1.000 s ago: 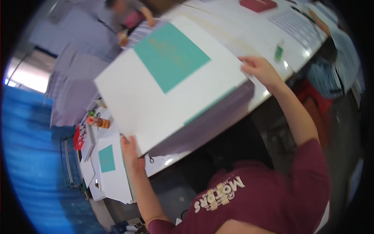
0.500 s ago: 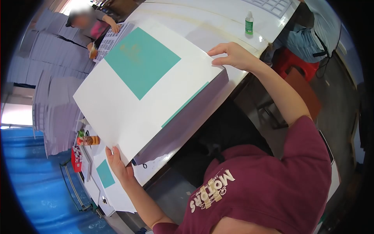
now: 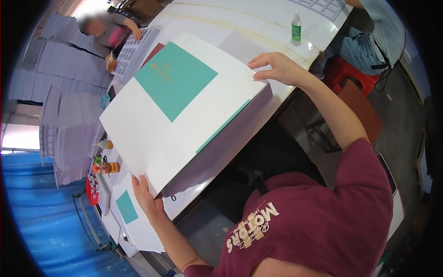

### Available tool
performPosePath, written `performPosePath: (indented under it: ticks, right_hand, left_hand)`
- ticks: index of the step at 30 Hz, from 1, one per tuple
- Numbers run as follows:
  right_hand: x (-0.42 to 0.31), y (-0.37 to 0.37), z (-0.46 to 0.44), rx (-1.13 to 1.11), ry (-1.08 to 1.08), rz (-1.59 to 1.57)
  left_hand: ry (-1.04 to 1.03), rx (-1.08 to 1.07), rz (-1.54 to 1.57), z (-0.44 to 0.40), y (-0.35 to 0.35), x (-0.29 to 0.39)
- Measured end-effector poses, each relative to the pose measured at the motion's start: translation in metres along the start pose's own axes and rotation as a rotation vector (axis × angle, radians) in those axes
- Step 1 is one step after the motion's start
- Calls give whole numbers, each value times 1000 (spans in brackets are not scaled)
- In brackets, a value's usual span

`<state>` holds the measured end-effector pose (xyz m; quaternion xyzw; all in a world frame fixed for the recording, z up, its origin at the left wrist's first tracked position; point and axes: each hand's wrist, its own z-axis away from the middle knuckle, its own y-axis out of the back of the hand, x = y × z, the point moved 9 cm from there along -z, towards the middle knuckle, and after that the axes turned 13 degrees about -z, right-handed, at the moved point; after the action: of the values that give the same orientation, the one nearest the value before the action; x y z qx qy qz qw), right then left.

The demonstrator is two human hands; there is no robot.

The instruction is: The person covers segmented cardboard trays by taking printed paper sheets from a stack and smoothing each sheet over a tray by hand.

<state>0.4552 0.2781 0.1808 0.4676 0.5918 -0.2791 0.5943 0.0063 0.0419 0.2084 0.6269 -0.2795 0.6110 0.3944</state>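
Observation:
A thick block that looks like a stack of large white sheets (image 3: 134, 134) lies tilted across the table before me. A green panel (image 3: 177, 81) with faint gold print covers part of its top, and a narrow green strip runs along the near edge. My left hand (image 3: 150, 198) grips the lower left corner, fingers along the edge. My right hand (image 3: 279, 69) holds the opposite right corner between thumb and fingers. The undersides of both corners are hidden.
A green-labelled bottle (image 3: 296, 27) stands on the white table (image 3: 263, 27). Left are an orange-labelled bottle (image 3: 110, 167), a printed sheet (image 3: 127, 206) and tall stacks (image 3: 69, 122). One person sits at the far left; another is beside a red stool (image 3: 353, 76) at right.
The far left edge of the block has moved right and slightly down, uncovering a small bottle and a dark red patch behind it. My left hand has moved slightly right and down with its corner.

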Motion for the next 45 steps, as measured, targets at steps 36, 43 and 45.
performPosePath:
  ticks: [36,43,45]
  right_hand:
    - [-56,-53,75,231,663,769]
    - [-51,-88,83,63,650,851]
    - [-50,-87,83,59,641,847]
  left_hand:
    - [-95,-15,-52,6,-2,10]
    - [-89,28,-64,8,-3,9]
    - [-90,32,-77,8,-3,10]
